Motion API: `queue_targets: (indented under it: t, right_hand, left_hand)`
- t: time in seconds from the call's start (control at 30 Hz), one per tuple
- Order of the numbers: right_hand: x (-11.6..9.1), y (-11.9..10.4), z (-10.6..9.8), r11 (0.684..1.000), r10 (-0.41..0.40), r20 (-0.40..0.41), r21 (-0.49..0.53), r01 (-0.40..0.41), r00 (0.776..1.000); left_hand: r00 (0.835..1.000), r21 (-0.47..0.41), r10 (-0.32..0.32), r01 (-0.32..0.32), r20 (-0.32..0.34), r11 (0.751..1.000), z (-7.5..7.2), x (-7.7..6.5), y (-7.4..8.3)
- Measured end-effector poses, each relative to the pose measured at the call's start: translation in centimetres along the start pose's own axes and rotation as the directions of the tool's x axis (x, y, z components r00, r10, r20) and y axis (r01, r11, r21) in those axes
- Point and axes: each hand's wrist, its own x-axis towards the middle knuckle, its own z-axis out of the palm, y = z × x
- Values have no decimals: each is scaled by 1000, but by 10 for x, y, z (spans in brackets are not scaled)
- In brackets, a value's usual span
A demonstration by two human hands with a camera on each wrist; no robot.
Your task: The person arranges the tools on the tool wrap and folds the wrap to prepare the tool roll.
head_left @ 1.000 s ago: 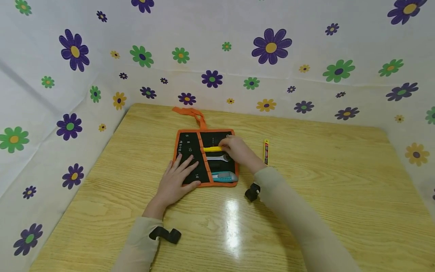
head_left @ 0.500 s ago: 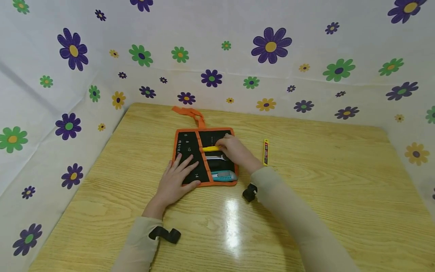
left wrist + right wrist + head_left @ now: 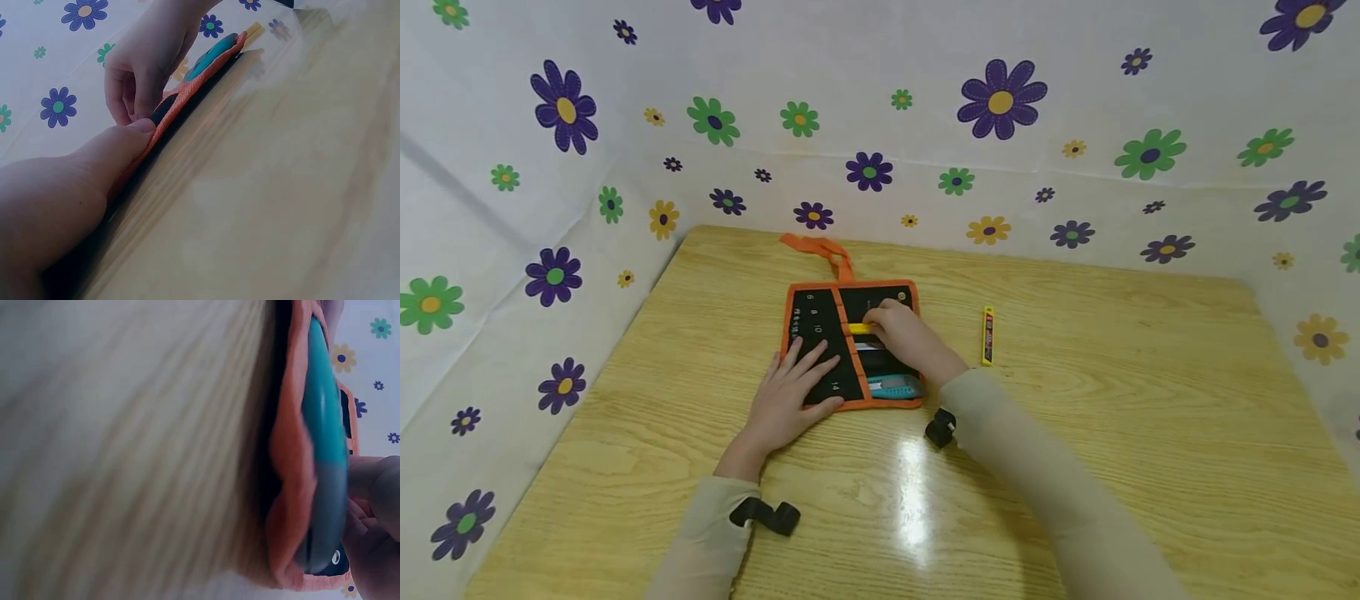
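A black tool pouch [image 3: 868, 296] with orange edging lies unrolled on the table. My left hand [image 3: 786, 404] rests on its left half, fingers spread over the printed numbers. With its fingertips my right hand [image 3: 912, 335] pinches a slim yellow tool [image 3: 859, 329] at an upper slot; its kind is hidden by the fingers. Below that hand, a silver wrench [image 3: 869, 343] is partly covered. A teal utility knife [image 3: 893, 386] sits in the lowest slot, and shows close up in the right wrist view [image 3: 326, 425]. The left wrist view shows the right fingers near my left thumb.
Right of the pouch lies a small yellow-and-black flat case [image 3: 987, 337]. An orange tie strap [image 3: 820, 246] trails from the pouch's top edge toward the back. A flowered cloth [image 3: 925, 192] stands behind the wooden table [image 3: 1135, 400].
My right hand has moved left along the pouch, and less of the yellow tool shows beside the fingers. It now covers the wrench's head. The left hand stays in place.
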Motion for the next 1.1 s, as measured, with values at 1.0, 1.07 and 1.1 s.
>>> queue_targets:
  t: [1.0, 1.07, 1.1]
  right_hand:
    - [-74, 67, -64, 973, 229, -22, 14, -229, 973]
    - [-78, 75, -66, 977, 212, -36, -13, -213, 977]
    - [-79, 79, -66, 979, 200, -43, -28, -201, 979]
  left_hand:
    - [1000, 33, 3, -2, -10, 999, -1, 0, 1]
    - [1000, 28, 4, -3, -14, 1000, -1, 0, 1]
    - [1000, 26, 4, -4, -16, 1000, -1, -1, 1]
